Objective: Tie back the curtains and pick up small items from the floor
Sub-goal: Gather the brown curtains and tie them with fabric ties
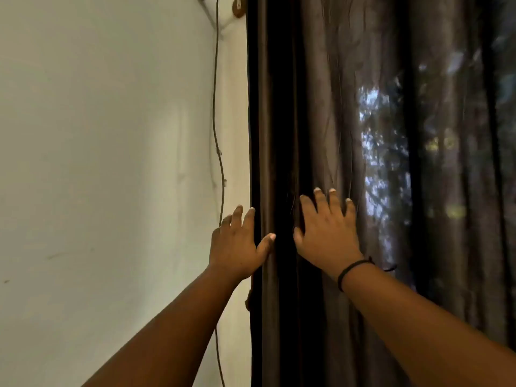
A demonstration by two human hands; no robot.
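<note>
A dark brown curtain [321, 107] hangs in long folds over the right half of the view, with daylight and foliage showing through its thin cloth. My left hand [237, 244] is at the curtain's left edge, fingers spread, thumb resting on the outer fold. My right hand [326, 230] lies flat on the folds a little to the right, fingers apart and pointing up, a black cord around its wrist. Neither hand has closed around the cloth. No tie-back and no floor are in view.
A pale wall [97, 163] fills the left half. A thin cable [216, 135] runs down the wall just left of the curtain edge. A bracket or hook [237, 8] sits at the top by the curtain.
</note>
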